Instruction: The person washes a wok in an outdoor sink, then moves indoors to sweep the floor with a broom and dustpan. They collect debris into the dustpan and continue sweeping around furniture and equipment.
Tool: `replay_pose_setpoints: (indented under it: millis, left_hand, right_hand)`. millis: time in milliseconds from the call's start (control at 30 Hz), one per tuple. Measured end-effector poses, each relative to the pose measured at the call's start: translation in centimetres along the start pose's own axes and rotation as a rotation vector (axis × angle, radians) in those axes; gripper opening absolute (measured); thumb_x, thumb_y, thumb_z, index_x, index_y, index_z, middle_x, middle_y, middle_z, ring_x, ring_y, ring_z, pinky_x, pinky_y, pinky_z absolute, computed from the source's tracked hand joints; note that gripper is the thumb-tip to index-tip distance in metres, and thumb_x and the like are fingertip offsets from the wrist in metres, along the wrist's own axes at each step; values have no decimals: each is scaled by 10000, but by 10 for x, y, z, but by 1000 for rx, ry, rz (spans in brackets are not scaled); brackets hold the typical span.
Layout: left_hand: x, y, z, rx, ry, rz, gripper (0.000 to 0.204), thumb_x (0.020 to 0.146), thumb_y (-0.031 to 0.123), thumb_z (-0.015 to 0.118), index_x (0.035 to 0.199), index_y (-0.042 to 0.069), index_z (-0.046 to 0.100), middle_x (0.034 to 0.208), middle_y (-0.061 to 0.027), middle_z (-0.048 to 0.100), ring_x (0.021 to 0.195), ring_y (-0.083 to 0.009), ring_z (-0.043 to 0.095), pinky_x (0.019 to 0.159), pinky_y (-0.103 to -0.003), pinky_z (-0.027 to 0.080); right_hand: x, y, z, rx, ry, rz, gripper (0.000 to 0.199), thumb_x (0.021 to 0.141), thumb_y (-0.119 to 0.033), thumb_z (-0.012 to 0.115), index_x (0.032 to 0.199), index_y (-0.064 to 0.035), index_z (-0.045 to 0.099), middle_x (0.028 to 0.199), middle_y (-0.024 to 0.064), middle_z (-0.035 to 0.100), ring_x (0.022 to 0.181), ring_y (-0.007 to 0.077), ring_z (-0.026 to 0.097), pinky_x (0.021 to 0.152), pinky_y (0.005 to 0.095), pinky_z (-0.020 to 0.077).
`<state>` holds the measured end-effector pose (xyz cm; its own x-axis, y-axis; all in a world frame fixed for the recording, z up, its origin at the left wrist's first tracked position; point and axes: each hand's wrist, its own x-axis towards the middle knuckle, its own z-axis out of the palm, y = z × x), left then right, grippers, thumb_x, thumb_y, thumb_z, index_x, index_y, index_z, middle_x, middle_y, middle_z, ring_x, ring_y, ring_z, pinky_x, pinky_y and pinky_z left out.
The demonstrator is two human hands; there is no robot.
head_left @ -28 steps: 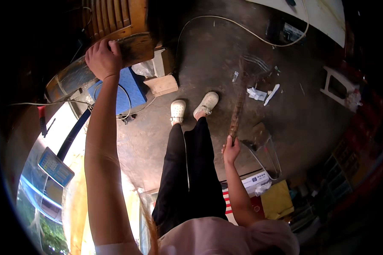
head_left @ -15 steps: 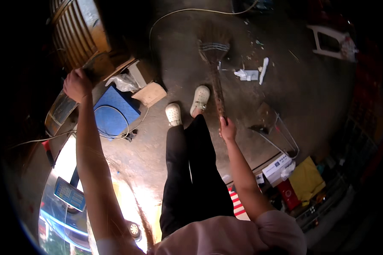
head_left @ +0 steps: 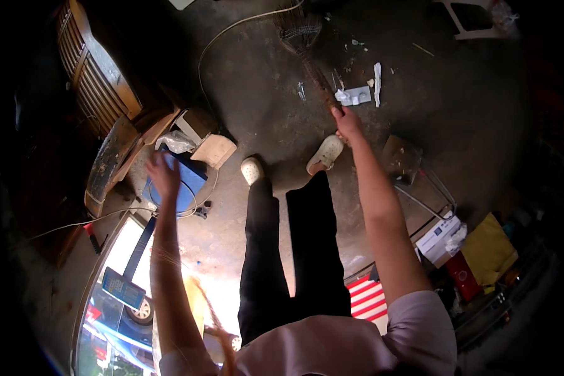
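My right hand (head_left: pixel 348 124) is wrapped round the handle of a broom (head_left: pixel 319 81), near the end of the stick. The broom slants away over the floor, its dark bristle head at the far end. My left hand (head_left: pixel 163 175) is empty, with its fingers apart, above a blue platform scale (head_left: pixel 191 182) whose post and display panel (head_left: pixel 124 288) stand nearer to me. Left of that hand is the armrest of a wooden bench (head_left: pixel 109 160). Ahead of my right hand, white paper scraps (head_left: pixel 354 96) and small litter lie on the floor.
A pale cable (head_left: pixel 232 26) curves across the floor. Cardboard pieces (head_left: pixel 213 151) and a plastic bag (head_left: pixel 175 141) lie beside the scale. On the right are a metal-framed stool (head_left: pixel 402 160), a white box (head_left: pixel 438 237) and a yellow sheet (head_left: pixel 490 247). A white plastic stool (head_left: pixel 473 34) stands far right.
My left hand has come off the bench armrest and moved right, over the scale. The broom has shifted farther away with my right hand. My right foot has stepped out to the right.
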<state>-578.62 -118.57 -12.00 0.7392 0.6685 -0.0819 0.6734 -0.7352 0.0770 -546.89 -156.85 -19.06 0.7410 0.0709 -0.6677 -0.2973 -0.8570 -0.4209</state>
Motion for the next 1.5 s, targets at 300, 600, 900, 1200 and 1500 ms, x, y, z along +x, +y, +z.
replay_pose_setpoints:
  millis: [300, 600, 900, 1200, 1500]
  left_hand:
    - [-252, 36, 26, -626, -565, -526, 197, 771, 194, 609, 869, 28, 649, 870, -160, 640, 830, -307, 609, 740, -384, 475]
    - [-281, 184, -48, -716, -573, -694, 163, 798, 142, 576, 859, 26, 673, 814, -143, 658, 851, -276, 616, 745, -349, 478]
    - [-283, 237, -64, -844, -594, -644, 214, 830, 169, 513, 889, 18, 653, 947, -139, 635, 918, -274, 588, 826, -350, 454]
    - [-324, 206, -44, -851, -709, -813, 250, 861, 218, 537, 960, 18, 650, 937, -86, 655, 920, -179, 591, 822, -293, 439]
    - [-375, 160, -27, -919, -548, -877, 225, 847, 209, 546, 937, 38, 660, 857, -44, 650, 780, -127, 563, 714, -267, 441]
  right_hand:
    - [-110, 79, -63, 22, -117, 117, 485, 896, -402, 495, 1209, -32, 512, 826, 165, 640, 751, 318, 625, 666, 410, 478]
    - [15, 67, -99, 86, -204, 167, 353, 886, -436, 511, 896, -83, 511, 567, 62, 532, 383, 152, 492, 354, 294, 407]
    - [-114, 121, -162, -37, -169, 63, 301, 905, -369, 512, 896, -69, 527, 513, 50, 477, 385, 167, 488, 360, 309, 374]
    - [-143, 62, -124, -751, -294, -410, 490, 854, -407, 554, 1239, -110, 503, 851, 189, 636, 797, 350, 627, 650, 441, 495]
    - [-127, 61, -78, -522, -559, -644, 428, 830, -303, 626, 1194, -90, 552, 769, 118, 642, 701, 284, 635, 560, 372, 485]
